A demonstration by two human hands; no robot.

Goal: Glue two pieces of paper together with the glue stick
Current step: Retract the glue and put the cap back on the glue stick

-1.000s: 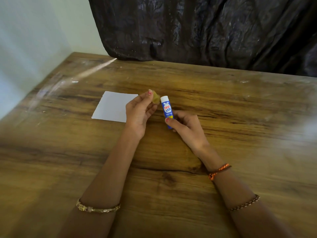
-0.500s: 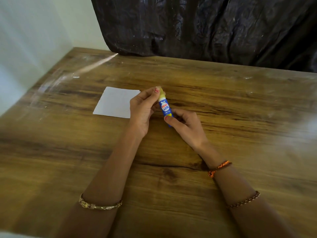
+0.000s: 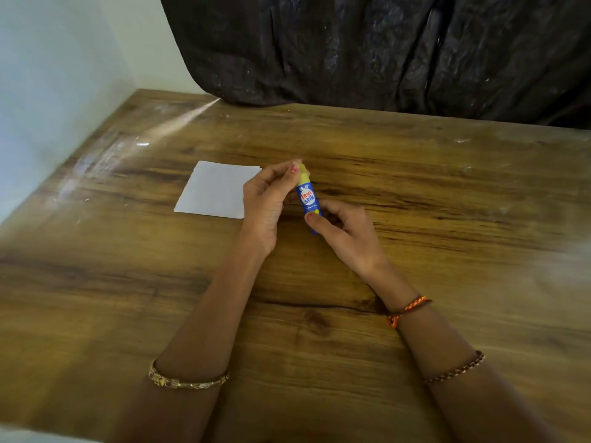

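Note:
A blue glue stick [image 3: 309, 199] with a yellow cap [image 3: 303, 174] stands tilted above the wooden table [image 3: 447, 193]. My right hand [image 3: 345, 233] grips the lower end of its tube. My left hand [image 3: 267, 201] pinches the yellow cap, which sits on the tube's top. White paper [image 3: 214, 190] lies flat on the table just left of my left hand; its right edge is hidden behind that hand. A slight double edge shows at the paper's top right corner, so I cannot tell if it is one sheet or two.
A dark crinkled sheet [image 3: 383, 49] hangs along the table's far edge. A pale wall [image 3: 57, 65] runs along the left side. Bangles and thread bands sit on both wrists.
The yellow cap was held apart from the tube a second ago; my left hand brought it onto the tube's top. The view has shifted slightly.

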